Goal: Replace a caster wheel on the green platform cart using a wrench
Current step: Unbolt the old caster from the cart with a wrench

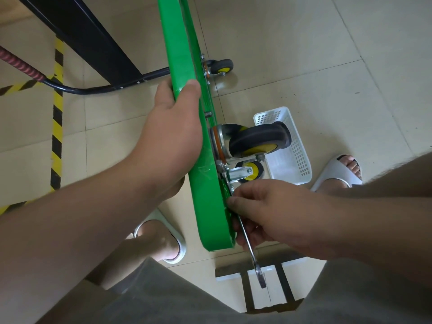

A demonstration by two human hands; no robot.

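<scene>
Glossy beige tile floor [304, 54] with a strip of yellow-and-black hazard tape [57, 127] running down the left. The green platform cart [180, 54] is tipped up on its edge, its smooth painted deck seen edge-on. The left hand [173, 129] is clamped around its rim, thumb over the top. On the underside sits a chunky caster [259, 139] with a black rubber tyre, yellow hub and shiny metal fork, and a smaller one [251, 171] just below it. The right hand [268, 213] has its fingers curled around a slim steel wrench [251, 251] right against the cart's lower corner. The working end is hidden behind the fingers. A white perforated plastic basket [292, 164] lies beside the wheels.
</scene>
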